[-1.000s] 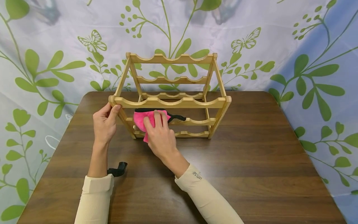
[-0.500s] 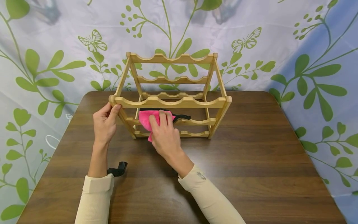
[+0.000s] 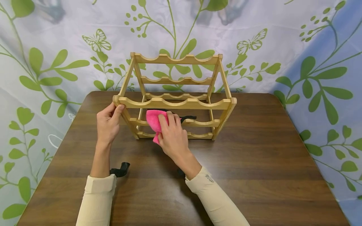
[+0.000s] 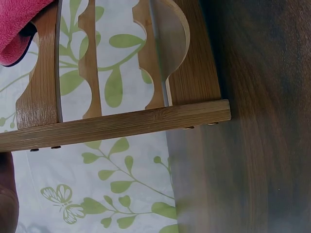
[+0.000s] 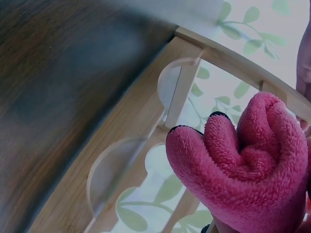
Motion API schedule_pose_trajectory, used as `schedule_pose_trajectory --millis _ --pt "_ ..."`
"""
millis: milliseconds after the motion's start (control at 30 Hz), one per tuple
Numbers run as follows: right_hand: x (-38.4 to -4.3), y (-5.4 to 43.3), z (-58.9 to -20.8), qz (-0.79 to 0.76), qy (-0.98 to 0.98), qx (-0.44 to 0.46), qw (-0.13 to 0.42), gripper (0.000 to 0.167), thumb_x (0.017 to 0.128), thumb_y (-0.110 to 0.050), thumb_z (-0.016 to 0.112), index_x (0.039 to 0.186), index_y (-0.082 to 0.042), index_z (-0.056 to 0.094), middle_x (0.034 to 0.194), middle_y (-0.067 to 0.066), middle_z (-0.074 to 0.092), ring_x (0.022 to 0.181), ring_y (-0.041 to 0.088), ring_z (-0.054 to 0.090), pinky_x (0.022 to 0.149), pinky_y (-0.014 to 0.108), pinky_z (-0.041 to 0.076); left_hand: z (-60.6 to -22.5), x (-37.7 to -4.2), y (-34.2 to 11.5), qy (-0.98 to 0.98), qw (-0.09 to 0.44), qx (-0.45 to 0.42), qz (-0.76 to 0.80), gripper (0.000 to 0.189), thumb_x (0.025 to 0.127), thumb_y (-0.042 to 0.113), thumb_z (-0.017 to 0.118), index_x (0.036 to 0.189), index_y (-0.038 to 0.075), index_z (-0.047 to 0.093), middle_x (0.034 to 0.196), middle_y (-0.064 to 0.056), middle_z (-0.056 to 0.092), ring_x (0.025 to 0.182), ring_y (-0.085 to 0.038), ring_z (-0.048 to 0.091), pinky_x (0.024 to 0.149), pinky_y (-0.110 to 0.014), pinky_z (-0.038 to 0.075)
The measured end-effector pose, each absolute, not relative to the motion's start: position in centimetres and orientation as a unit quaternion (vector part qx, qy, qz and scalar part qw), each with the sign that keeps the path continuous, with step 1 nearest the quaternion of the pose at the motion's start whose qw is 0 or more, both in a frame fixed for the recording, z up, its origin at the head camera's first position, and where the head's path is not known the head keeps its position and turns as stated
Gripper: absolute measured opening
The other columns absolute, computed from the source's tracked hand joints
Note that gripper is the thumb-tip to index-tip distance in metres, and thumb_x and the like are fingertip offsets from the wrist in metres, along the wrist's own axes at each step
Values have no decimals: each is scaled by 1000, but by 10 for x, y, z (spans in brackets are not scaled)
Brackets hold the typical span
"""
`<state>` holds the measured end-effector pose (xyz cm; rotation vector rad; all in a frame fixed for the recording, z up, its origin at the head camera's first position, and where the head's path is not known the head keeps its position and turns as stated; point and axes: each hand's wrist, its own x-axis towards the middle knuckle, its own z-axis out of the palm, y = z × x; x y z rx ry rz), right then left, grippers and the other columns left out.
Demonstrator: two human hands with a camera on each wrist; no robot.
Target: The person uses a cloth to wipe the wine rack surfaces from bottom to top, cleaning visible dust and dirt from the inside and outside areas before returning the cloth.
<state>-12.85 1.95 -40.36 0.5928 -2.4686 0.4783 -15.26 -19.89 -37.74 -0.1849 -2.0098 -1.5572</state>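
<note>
A light wooden wine rack [image 3: 175,103] with scalloped rails stands on the table. My left hand [image 3: 108,125] grips its upper front left corner, thumb on the front of the post. With my right hand [image 3: 175,138] I hold a fluffy pink cloth [image 3: 154,121], edged in black with a black loop, at the front middle rail. The cloth hides the left part of that rail. In the right wrist view the cloth [image 5: 243,179] is bunched into thick folds in front of the rack. The left wrist view shows the rack's side bar [image 4: 116,127] and a corner of the cloth [image 4: 17,29].
The brown wooden table [image 3: 254,157] extends to both sides of the rack and in front of it. Behind hangs a pale curtain [image 3: 254,18] printed with green leaves and butterflies. A black angular piece [image 3: 121,170] shows beside the left wrist.
My right hand has slid a little to the right along the middle rail with the pink cloth. The left hand keeps its grip on the rack corner.
</note>
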Motion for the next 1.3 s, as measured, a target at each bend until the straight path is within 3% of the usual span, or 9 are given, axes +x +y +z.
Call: schedule_pose_trajectory --millis 400,833,1133,1300 --pt "-124 25 -391 157 -924 231 261 51 74 -8 73 121 -10 54 124 16 55 115 31 52 47 43 54 -377 -154 -198 -756 291 -77 -581 20 97 4 61 109 -8 71 86 13 68 73 -6 61 67 -19 49" --pt "-124 42 -395 192 -924 202 261 54 74 -9 78 122 -11 55 125 15 56 114 32 52 53 48 55 -379 -155 -198 -750 292 -71 -589 21 96 -3 58 112 -15 67 87 12 69 74 -4 60 68 -17 48" --pt "-125 50 -399 210 -920 206 259 52 77 -9 77 124 -12 55 129 14 54 119 33 50 56 51 56 -378 -156 -198 -744 293 -79 -595 18 96 1 61 107 -11 70 86 10 69 71 -6 59 65 -18 49" --pt "-124 51 -400 209 -919 205 263 50 78 -10 77 123 -12 55 130 14 54 121 32 50 56 50 56 -370 -150 -194 -747 290 -74 -593 19 96 -2 59 108 -14 68 85 14 68 71 -6 58 65 -18 48"
